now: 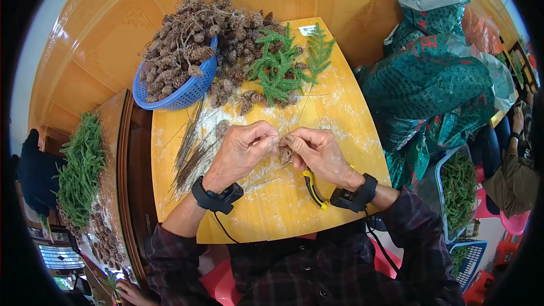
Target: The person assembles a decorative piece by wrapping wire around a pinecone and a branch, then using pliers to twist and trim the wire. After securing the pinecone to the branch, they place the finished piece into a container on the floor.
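Small white label (307, 29) at board's far edge; bulging green sacks (436, 79) at right

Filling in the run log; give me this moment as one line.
left hand: pinching pine cone | right hand: gripping same cone | yellow-handled tool: on board | blue basket: cones

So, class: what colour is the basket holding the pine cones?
Blue. The basket shows best in the head view, at the board's far left corner.

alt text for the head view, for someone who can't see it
Two bare hands, left hand and right hand, pinch a small pine cone together over a yellow board. Behind them sit a blue basket heaped with cones and green fir sprigs; yellow-handled pliers lie under the right wrist.
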### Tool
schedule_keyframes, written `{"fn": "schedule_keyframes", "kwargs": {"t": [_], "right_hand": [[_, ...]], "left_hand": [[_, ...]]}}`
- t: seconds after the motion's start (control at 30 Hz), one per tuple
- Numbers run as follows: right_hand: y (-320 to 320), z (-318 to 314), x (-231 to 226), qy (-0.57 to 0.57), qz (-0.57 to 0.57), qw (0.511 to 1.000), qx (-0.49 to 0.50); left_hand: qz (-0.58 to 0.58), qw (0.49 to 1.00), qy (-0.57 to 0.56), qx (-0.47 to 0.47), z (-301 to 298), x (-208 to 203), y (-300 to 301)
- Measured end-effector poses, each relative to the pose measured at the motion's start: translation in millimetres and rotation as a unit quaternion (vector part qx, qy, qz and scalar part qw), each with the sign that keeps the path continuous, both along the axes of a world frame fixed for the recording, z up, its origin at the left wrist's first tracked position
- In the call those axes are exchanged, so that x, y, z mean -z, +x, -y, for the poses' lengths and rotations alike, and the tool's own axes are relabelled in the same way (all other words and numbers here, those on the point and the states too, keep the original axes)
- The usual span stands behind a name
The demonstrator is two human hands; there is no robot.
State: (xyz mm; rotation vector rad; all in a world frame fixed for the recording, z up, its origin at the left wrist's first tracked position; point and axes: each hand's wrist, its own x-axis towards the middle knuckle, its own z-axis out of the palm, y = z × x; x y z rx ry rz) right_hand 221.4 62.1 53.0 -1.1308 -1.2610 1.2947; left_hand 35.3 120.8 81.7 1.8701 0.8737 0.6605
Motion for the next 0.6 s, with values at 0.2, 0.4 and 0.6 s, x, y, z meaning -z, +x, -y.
{"fn": "schedule_keyframes", "kwargs": {"t": [0.2,0.4,0.6], "right_hand": [[12.8,-3.9,8.0,-0.044,-0.028,0.998,-0.04],[14.7,-7.5,13.2,-0.026,-0.093,0.994,0.057],[16.8,-5.8,15.4,-0.007,-0.072,0.995,0.068]], "left_hand": [[-0.023,0.998,0.021,0.045,-7.6,-3.9,8.2],[-0.025,0.966,0.252,-0.051,-52.1,5.6,26.7],[-0.149,0.904,0.385,-0.113,-95.9,25.8,50.7]]}}
